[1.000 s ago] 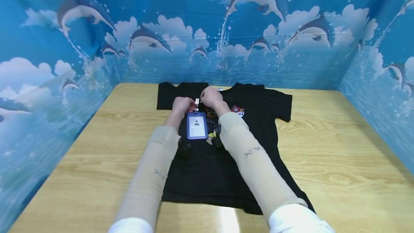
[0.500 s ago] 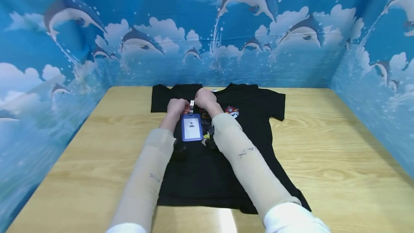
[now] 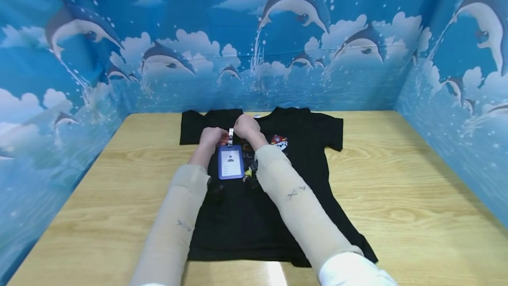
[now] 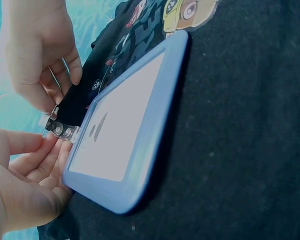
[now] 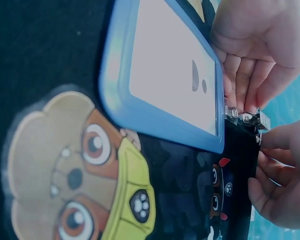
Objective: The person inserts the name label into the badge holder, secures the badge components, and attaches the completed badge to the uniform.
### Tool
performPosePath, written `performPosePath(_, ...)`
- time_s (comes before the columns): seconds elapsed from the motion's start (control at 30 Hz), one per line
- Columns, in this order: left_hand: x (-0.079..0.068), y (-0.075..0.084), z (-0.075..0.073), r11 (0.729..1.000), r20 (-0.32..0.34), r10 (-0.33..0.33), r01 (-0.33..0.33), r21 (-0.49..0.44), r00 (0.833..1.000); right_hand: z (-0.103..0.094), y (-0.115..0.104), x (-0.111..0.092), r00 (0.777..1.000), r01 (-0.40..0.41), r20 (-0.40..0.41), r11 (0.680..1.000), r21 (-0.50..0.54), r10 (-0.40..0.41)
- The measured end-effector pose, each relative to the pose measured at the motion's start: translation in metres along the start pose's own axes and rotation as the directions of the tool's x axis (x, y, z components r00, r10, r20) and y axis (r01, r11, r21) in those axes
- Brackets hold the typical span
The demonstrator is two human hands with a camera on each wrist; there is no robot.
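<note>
A blue-framed ID badge holder with a white card lies on the chest of a black T-shirt, spread flat. From its top runs a short clear strap with metal snaps, ending in a metal badge clip. My left hand pinches the strap near the clip between thumb and fingers. Close beside it, my right hand has its fingers curled, its thumb and fingertip pinching the clip's metal end by the shirt cloth. Whether cloth lies inside the clip is hidden by the fingertips.
Cartoon prints, among them a dog face, cover the shirt's chest. The shirt rests on a wood-grain table. Blue dolphin-printed curtains stand behind the table and along both sides.
The head view has shifted, so everything sits a little lower and further left. Both hands stay at the badge clip, and the badge holder keeps its place on the shirt.
</note>
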State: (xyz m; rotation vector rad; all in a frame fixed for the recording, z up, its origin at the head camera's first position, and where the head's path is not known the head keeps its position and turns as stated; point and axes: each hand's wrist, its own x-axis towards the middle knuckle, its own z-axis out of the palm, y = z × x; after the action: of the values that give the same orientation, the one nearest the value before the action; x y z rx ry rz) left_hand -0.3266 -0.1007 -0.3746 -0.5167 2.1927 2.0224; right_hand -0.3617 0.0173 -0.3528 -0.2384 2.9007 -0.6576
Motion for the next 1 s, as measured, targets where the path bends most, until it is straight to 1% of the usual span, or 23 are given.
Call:
performPosePath(0.17, 0.0008, -0.0001, 0.001, 1.0, 0.014, -0.003, 0.003, -0.027, 1.0, 0.0009, 0.0021, -0.0024, 0.999, 0.031, -0.033, 1.0, 0.001, -0.031)
performPosePath(0.37, 0.0011, 0.0019, 0.0018, 1.0, 0.011, -0.009, 0.009, -0.027, 1.0, -0.0003, 0.0015, -0.0049, 0.994, 0.065, -0.081, 0.997, -0.036, -0.068)
performPosePath(0.47, 0.0024, 0.0027, 0.0021, 1.0, 0.009, -0.011, 0.011, -0.027, 1.0, -0.0015, 0.0007, -0.0052, 0.994, 0.071, -0.081, 0.997, -0.039, -0.074)
performPosePath(0.6, 0.0041, 0.0038, 0.0022, 1.0, 0.009, -0.022, 0.023, -0.022, 1.0, -0.0027, 0.0006, -0.0044, 0.996, 0.058, -0.061, 0.998, -0.031, -0.06)
performPosePath(0.7, 0.0046, 0.0047, 0.0025, 0.999, 0.006, -0.032, 0.032, -0.019, 0.999, -0.0025, 0.0006, -0.0037, 0.996, 0.056, -0.061, 0.998, -0.037, -0.058)
performPosePath(0.97, 0.004, 0.0029, 0.0028, 0.997, -0.012, -0.056, 0.055, -0.056, 0.998, 0.002, -0.0022, -0.0041, 0.998, 0.043, -0.048, 0.999, -0.012, -0.043)
performPosePath(1.0, 0.0041, 0.0025, 0.0028, 0.997, -0.017, -0.061, 0.06, -0.055, 0.998, 0.0026, -0.0026, -0.0046, 0.997, 0.042, -0.056, 0.999, -0.017, -0.043)
